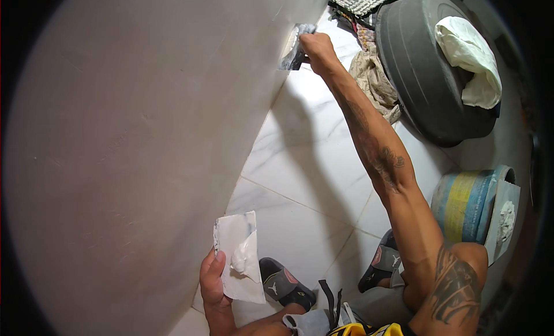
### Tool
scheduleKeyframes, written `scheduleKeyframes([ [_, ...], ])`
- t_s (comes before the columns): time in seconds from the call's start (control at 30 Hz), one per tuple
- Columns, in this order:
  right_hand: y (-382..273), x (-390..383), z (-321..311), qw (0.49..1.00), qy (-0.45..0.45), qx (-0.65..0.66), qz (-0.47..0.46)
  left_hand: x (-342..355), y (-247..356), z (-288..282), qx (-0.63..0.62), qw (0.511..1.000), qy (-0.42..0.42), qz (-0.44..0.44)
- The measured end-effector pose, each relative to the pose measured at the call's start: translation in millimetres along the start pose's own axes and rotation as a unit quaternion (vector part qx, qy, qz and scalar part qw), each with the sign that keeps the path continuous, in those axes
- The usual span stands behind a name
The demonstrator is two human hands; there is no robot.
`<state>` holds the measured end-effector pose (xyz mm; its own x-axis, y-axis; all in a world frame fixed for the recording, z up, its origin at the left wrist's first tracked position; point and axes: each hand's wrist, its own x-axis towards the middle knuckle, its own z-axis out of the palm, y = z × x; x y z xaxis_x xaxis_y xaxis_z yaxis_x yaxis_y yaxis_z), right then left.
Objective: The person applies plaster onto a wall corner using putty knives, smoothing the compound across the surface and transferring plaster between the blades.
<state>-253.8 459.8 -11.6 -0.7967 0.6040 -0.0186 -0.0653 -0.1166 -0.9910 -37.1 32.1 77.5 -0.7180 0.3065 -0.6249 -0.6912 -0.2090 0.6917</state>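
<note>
My left hand (212, 281) grips a flat white board (228, 231) by its left edge, thumb on top. A lump of white putty (244, 258) sits on the board's face. My right arm is stretched far forward, and my right hand (317, 50) is closed round a putty scraper (292, 54). White smears cover the scraper's dark surface. It rests against the lower part of the pale wall (144, 134), close to where the wall meets the floor. My fingers hide its grip.
White marbled tiles make up the floor (288, 203). A big dark round tub (404, 70) stands at the far right, a white cloth (473, 59) over it and crumpled fabric (372, 79) beside it. Nearer is a blue-and-yellow bucket (456, 203) with a putty-smeared board (505, 220) against it.
</note>
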Motion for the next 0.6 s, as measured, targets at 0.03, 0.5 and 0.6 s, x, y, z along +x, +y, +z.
scheduleKeyframes([
  [0.03, -4.4, 3.6, 2.4, 0.999, -0.018, -0.031, -0.023, -0.4, -0.2, -0.6, 0.000, 1.000, -0.004, -0.001],
  [0.5, -46.3, -67.4, 42.0, 0.880, 0.065, -0.238, -0.406, 9.2, 9.9, -2.9, -0.006, 0.999, -0.040, -0.007],
  [0.6, -37.9, -65.4, 23.1, 0.951, 0.021, -0.088, -0.297, 7.3, 10.8, -0.8, -0.010, 1.000, -0.027, 0.002],
])
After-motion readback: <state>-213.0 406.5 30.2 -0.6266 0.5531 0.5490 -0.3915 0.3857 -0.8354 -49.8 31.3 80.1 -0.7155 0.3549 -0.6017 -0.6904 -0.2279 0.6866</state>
